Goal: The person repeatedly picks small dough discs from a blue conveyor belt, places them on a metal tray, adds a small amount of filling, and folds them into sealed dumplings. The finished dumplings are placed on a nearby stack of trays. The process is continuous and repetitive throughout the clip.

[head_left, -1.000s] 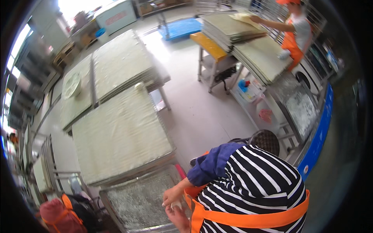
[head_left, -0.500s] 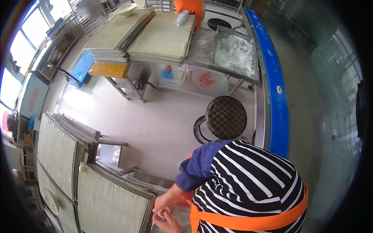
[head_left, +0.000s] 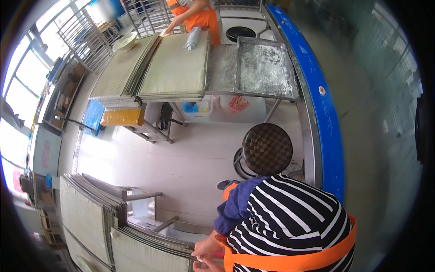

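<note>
At the lower edge my right hand (head_left: 205, 246), coming out of a blue-purple sleeve, is closed in a pinch over a small whitish piece (head_left: 199, 259) that looks like dough. Just below it my left hand (head_left: 209, 264) meets the same piece with curled fingers; the frame's edge cuts it off in part. Both hands are beside the corner of a near stack of pale flat trays (head_left: 149, 252). A small white lump (head_left: 114, 233) lies at those trays' inner edge. Something red-pink (head_left: 218, 255) shows behind my hands, beside my orange apron.
A checkered stool (head_left: 267, 149) stands beyond my arm. Across the floor are more tray stacks (head_left: 174, 68) with a rolled grey-blue cloth (head_left: 192, 38), a pale bowl (head_left: 125, 41) and a floured metal tray (head_left: 265, 68). Another person (head_left: 195, 18) reaches over them. A blue-edged counter (head_left: 324, 109) runs along the right.
The view has tilted, so the room sits lower and the other person's hand now shows at the far trays. My hands stay together at the small piece, slightly lower and farther right in view.
</note>
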A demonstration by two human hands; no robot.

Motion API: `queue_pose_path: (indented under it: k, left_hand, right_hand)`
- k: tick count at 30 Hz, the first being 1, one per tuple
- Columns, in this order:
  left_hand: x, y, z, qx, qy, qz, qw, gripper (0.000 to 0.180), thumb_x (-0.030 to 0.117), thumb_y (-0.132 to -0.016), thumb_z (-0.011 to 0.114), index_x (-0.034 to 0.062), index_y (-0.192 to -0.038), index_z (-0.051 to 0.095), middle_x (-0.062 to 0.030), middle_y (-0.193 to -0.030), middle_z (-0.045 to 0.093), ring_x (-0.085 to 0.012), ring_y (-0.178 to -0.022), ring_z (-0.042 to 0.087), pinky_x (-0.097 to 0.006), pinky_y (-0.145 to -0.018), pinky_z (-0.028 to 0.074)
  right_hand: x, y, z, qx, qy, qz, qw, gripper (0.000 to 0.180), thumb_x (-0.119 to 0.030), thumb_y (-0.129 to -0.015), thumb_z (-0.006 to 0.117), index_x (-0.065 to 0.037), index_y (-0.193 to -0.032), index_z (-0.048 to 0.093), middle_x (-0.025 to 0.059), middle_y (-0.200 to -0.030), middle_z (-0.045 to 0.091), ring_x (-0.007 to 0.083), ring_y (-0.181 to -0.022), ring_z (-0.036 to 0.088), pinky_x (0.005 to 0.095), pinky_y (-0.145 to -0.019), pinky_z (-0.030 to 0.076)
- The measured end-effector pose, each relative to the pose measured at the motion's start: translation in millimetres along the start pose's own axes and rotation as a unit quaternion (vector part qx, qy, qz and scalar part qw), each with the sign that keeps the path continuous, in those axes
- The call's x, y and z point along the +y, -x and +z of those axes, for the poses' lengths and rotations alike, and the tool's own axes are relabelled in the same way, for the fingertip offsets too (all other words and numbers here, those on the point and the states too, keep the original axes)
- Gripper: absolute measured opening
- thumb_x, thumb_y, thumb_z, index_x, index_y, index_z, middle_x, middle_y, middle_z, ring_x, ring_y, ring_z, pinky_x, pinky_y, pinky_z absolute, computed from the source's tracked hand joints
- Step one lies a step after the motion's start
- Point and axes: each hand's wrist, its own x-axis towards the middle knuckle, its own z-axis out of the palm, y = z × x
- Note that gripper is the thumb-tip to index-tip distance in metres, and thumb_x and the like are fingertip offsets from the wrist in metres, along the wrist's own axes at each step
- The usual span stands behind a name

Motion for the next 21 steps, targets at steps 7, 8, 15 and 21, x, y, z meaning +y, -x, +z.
queue_pose_path:
  k: [7, 8, 15, 21]
  left_hand:
    - [40.9, -59.9, 31.1, -0.09, 0.057, 0.106, 0.989, 0.032, 0.018, -0.098, 0.059, -0.0027, -0.121, 0.054, -0.0207, -0.113, 0.064, -0.0272, -0.101, 0.065, -0.037, -0.083, 0.056]
    - [42.7, -65.0, 40.3, -0.106, 0.073, 0.128, 0.983, 0.032, 0.018, -0.098, 0.059, -0.0026, -0.121, 0.054, -0.0204, -0.113, 0.064, -0.0271, -0.101, 0.065, -0.037, -0.083, 0.056]
    - [72.9, -110.5, 70.0, -0.2, 0.097, 0.172, 0.96, 0.028, 0.013, -0.096, 0.058, 0.0012, -0.12, 0.059, -0.0166, -0.107, 0.066, -0.0309, -0.094, 0.066, -0.038, -0.077, 0.053]
    - [155.3, -108.7, 53.7, -0.011, 0.053, 0.183, 0.982, 0.033, 0.007, -0.097, 0.054, -0.0012, -0.128, 0.048, -0.0071, -0.107, 0.056, -0.0152, -0.09, 0.056, -0.028, -0.075, 0.048]
  right_hand:
    - [-39.1, 16.6, -52.2, 0.054, -0.051, -0.11, 0.991, 0.042, -0.047, -0.098, 0.052, -0.007, -0.087, 0.06, 0.0039, -0.075, 0.056, 0.0179, -0.066, 0.056, 0.0351, -0.058, 0.05]
    - [-42.6, 21.7, -63.9, 0.068, -0.054, -0.127, 0.988, 0.042, -0.048, -0.098, 0.052, -0.007, -0.087, 0.06, 0.0039, -0.075, 0.056, 0.0179, -0.066, 0.056, 0.0351, -0.058, 0.05]
    - [-58.8, 20.8, -114.4, 0.117, -0.072, -0.187, 0.973, 0.043, -0.05, -0.097, 0.052, -0.009, -0.087, 0.06, 0.0039, -0.074, 0.056, 0.0175, -0.066, 0.056, 0.0355, -0.058, 0.049]
    - [-122.1, 43.8, -93.3, 0.024, -0.118, -0.183, 0.976, 0.029, -0.041, -0.097, 0.055, -0.012, -0.092, 0.057, 0.0002, -0.085, 0.054, 0.0133, -0.076, 0.053, 0.0326, -0.063, 0.047]
